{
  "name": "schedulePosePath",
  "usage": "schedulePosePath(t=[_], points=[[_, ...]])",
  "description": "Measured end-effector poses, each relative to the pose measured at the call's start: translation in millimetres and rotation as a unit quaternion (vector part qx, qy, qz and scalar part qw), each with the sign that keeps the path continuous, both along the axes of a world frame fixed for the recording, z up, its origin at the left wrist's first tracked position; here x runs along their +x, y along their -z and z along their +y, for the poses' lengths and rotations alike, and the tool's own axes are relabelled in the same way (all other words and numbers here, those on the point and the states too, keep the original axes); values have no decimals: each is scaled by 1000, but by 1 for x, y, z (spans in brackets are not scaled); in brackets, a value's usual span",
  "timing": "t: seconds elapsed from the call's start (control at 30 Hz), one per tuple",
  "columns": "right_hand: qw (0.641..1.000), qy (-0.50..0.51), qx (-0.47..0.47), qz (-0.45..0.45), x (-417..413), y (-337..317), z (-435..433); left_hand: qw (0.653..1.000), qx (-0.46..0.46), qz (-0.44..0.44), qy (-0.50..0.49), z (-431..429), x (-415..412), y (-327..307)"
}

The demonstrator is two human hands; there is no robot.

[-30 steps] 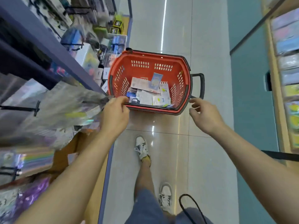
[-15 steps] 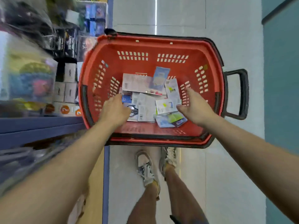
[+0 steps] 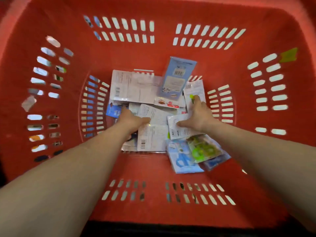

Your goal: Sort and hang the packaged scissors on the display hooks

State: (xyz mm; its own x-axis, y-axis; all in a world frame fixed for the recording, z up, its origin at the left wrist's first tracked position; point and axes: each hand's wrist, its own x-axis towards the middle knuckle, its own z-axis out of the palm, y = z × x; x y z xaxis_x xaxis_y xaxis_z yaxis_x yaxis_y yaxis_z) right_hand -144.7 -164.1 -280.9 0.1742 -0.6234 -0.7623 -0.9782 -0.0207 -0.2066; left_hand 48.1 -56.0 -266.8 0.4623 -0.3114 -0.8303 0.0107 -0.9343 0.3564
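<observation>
A pile of flat scissor packages lies in the bottom of a red plastic basket [image 3: 153,170]. Most are face down and white with barcodes [image 3: 150,139]. A blue card [image 3: 177,76] leans against the far wall, and blue [image 3: 181,156] and green [image 3: 203,147] packs lie at the near right. My left hand [image 3: 131,120] rests on the left side of the pile, its fingertips hidden among the packs. My right hand [image 3: 198,113] is spread over a white pack [image 3: 179,130], thumb on its top, forefinger stretched toward the far packs.
The basket's slotted red walls [image 3: 266,86] fill the whole view and close in on all sides. A dark rim [image 3: 162,228] runs along the near edge. Shelf goods show faintly through the left slots.
The view has dropped close into the basket. Both hands went from its near rim down onto the pile of packages.
</observation>
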Motion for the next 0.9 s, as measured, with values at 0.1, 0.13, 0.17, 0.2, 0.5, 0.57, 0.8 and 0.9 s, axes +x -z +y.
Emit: schedulePosePath(t=[0.1, 0.13, 0.17, 0.2, 0.5, 0.57, 0.8, 0.9], points=[[999, 1, 47, 20, -3, 19, 3, 996, -47, 29, -70, -9, -5, 8], [998, -3, 56, 18, -3, 21, 6, 995, -46, 48, -73, -10, -6, 6], [998, -2, 62, 6, -4, 21, 7, 995, -44, 61, -70, -10, -7, 3], [998, -3, 64, -5, -6, 20, 8, 994, -45, 75, -60, -8, -7, -1], [971, -196, -15, 133, 8, -61, -9, 926, -83, -263, 256, -7, 19, -144], [993, -100, 2, 67, 12, -73, -18, 903, -159, -334, 220, -10, 25, -185], [649, 559, 322, -402, 31, -131, 1, 723, -289, -421, 466, 13, -39, -166], [643, 531, 394, -387, 22, -135, 17, 684, -316, -409, 515, 32, -55, -140]])
